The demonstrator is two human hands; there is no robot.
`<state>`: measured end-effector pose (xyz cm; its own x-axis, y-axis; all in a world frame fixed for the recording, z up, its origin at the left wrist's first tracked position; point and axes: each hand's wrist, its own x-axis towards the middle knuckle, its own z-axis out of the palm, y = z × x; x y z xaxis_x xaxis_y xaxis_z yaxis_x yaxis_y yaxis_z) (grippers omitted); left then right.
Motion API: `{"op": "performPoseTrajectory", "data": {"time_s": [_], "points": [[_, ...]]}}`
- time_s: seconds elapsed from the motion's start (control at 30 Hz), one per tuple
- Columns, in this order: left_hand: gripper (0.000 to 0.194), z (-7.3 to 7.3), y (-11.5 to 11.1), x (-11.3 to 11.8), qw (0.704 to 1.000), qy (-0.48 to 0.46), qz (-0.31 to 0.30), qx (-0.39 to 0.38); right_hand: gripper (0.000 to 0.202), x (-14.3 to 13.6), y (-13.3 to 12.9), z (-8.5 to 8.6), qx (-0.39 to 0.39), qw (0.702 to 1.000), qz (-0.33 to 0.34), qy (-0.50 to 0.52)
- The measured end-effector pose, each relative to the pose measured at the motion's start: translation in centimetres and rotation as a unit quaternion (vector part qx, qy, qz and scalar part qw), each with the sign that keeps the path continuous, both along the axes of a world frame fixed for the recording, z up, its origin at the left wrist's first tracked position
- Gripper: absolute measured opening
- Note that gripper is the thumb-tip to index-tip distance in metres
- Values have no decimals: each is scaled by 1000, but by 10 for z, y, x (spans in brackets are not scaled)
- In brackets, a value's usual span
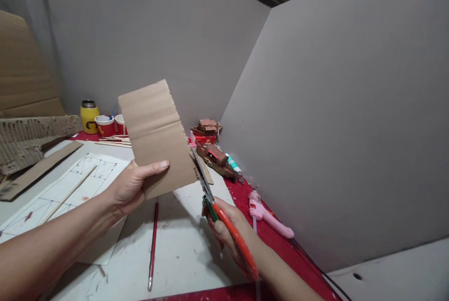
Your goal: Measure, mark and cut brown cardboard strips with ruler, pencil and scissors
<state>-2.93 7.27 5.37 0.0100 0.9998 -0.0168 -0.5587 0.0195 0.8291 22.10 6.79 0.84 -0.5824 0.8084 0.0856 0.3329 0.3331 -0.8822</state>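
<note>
A flat piece of brown cardboard (154, 132) is held up above the table by my left hand (135, 184), the thumb on its front face and the other fingers hidden behind. My right hand (231, 226) is closed round a pair of scissors (238, 240) with orange-red handle covering and a bit of green near the pivot. The scissor blades point up and lie along the cardboard's right edge, near its lower corner. Whether the blades are cutting into it I cannot tell. Below the cardboard a dark red pencil (153, 245) lies on the white board.
A paper with line drawings (101, 184) and a wooden stick lies left. Corrugated cardboard (35, 137), a yellow bottle (90, 118) and red-white cups (105, 127) stand behind. Brown model boats (217, 158) and a pink glue gun (268, 216) sit on the right, beside grey panels.
</note>
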Motion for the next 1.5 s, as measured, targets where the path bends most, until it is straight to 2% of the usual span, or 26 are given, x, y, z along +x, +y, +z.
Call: {"op": "performPoseTrajectory", "data": {"time_s": [0.27,0.63,0.83,1.1,1.3,1.5], "points": [[66,3,-3,3,1000,-11,10,-12,60,3,0,-11,-25,998,-1,60],[62,2,-2,4,1000,-17,2,-23,59,-5,-3,-10,-65,994,-37,76],[59,2,-4,5,1000,-21,-3,-21,57,-5,-4,-16,-87,991,-59,84],[45,-4,-2,6,1000,1,-20,-9,56,-1,0,-21,-39,994,12,103],[60,-6,-3,5,1000,-1,-27,-2,56,-1,0,-19,-37,996,6,75],[59,-8,-3,4,999,3,-41,2,51,-3,1,-17,-11,998,0,69]]}}
